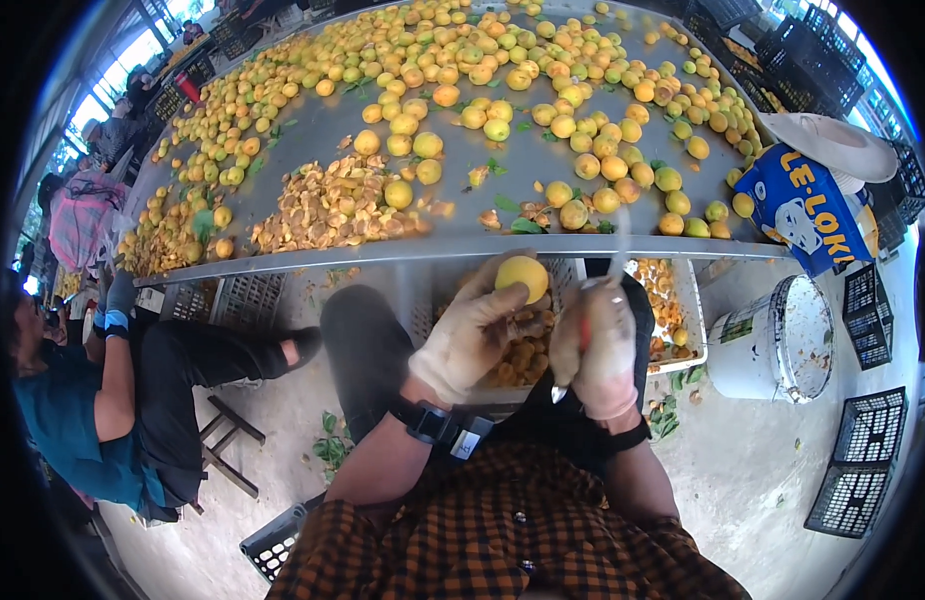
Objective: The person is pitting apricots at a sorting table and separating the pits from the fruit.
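Observation:
My left hand [470, 330], in a pale stained glove, is closed around a whole yellow apricot [523, 278] just below the metal table's front edge. Close beside it, my gloved right hand [595, 340] is closed on a small knife [585, 331] with a red part showing. The knife is blurred, so its blade is hard to make out. Under both hands, a crate between my knees holds cut apricot pieces [516, 367]. Whole apricots [453, 60] spread across the table, and a heap of cut pieces [333, 208] lies near its front edge.
The table's metal rim [463, 248] runs across in front of me. To my right stand a pale crate [699, 345] of apricot pieces, a white bucket [753, 345] and black crates [858, 460]. A blue carton [805, 208] and hat [833, 147] sit at the table's right corner. A co-worker [93, 400] sits at left.

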